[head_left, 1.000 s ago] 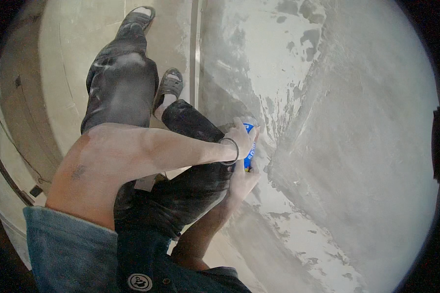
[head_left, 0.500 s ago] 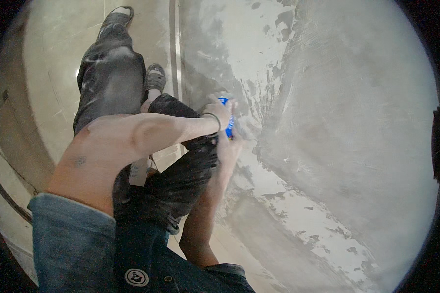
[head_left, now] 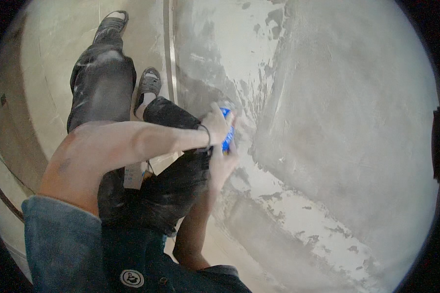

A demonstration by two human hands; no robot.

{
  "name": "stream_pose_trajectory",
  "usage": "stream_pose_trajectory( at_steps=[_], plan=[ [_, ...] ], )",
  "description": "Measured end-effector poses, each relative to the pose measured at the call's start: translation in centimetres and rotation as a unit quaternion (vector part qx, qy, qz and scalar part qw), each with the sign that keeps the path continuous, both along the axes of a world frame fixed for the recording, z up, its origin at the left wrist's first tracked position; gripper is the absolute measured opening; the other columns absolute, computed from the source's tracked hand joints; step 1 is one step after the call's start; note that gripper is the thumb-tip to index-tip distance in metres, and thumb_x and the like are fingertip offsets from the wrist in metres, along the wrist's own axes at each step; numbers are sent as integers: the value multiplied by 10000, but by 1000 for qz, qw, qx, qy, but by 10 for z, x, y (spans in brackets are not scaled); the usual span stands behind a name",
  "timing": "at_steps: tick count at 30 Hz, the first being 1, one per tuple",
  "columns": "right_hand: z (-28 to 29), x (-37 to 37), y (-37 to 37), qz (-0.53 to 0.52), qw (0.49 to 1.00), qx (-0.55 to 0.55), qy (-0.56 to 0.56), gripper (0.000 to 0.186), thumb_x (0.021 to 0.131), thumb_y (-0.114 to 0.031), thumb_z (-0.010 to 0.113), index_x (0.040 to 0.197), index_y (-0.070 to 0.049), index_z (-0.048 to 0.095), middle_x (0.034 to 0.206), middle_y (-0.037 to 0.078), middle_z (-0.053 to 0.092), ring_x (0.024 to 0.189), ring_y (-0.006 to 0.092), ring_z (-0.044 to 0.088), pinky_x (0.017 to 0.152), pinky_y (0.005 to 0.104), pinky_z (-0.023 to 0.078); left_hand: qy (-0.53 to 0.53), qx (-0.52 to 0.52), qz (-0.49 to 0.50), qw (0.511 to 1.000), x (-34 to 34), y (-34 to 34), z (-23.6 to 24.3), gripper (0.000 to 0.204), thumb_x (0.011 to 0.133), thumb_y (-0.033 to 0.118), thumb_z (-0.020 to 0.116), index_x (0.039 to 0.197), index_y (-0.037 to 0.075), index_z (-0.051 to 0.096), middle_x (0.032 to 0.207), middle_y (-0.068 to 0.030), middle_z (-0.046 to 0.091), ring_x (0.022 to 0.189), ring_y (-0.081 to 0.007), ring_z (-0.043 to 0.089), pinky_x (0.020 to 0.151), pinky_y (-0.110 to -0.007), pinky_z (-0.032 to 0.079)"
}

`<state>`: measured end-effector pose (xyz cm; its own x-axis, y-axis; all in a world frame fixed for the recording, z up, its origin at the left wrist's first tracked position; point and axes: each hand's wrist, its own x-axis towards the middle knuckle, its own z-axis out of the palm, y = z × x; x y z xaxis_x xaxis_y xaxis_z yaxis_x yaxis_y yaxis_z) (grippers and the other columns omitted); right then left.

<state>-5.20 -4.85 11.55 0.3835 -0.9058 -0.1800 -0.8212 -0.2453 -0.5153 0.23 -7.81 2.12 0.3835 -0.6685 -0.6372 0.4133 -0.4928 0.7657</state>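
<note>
A blue, narrow hand-held block (head_left: 228, 140) with pale markings lies against the grey, plastered surface (head_left: 327, 117) to my right. Motion blur and my fingers hide most of it, so its exact kind does not show. My left hand (head_left: 216, 126), with a dark band at the wrist, is closed round its upper part. Lower down, my right hand (head_left: 223, 165) grips the other end, fingers bent around it. White, ragged patches (head_left: 298, 210) of plaster run across the surface beside both hands.
My bent knee (head_left: 181, 180) in dusty black trousers is close under my hands. Both feet, in dark slip-on shoes (head_left: 150, 83), are on the pale floor (head_left: 49, 102). A straight strip (head_left: 171, 58) runs along the foot of the plastered surface.
Both hands and the blue block have slid a short way toward me along the surface. The whole view has shifted slightly, and the grip looks the same.
</note>
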Motion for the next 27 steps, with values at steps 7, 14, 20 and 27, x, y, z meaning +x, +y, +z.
stream_pose_trajectory(
  at_steps=[7, 14, 20, 27],
  plan=[
    [-13, -4, -4, 37, 998, -45, 9, 350, 870, -225, 716, 1050, 72, 675, 747, 148, 673, 664, 163, 629, 630, 344, 502, -46, -46, -25, 998, 13, 8, 0, 507, 1003, 328, 493, 1356, -25, 405, 1083, -319, 610, 1015, -450, 640, 863, -519, 512],
    [4, -24, 9, -29, 987, 78, -141, 417, 854, -104, 721, 1214, 73, 607, 887, 96, 692, 650, 105, 609, 579, 288, 491, -22, -96, 33, 995, 35, 33, 29, 632, 984, 473, 512, 1197, -98, 344, 1043, -360, 622, 1010, -475, 637, 883, -456, 502],
    [19, -16, 45, 93, 970, 10, -223, 515, 842, -49, 734, 1303, 63, 532, 1138, 141, 655, 988, 164, 637, 840, 285, 522, -146, -200, 230, 941, 35, 104, 59, 673, 951, 476, 600, 1266, -77, 384, 1121, -296, 613, 1026, -362, 653, 894, -403, 509],
    [48, -50, 77, 247, 942, 71, -215, 639, 796, -168, 796, 1371, -62, 539, 1202, 215, 664, 1061, 299, 688, 871, 365, 542, -10, -227, 295, 928, 47, 201, 106, 567, 893, 357, 744, 1245, -13, 499, 1123, -120, 627, 1002, -152, 620, 872, -295, 510]
  ],
)
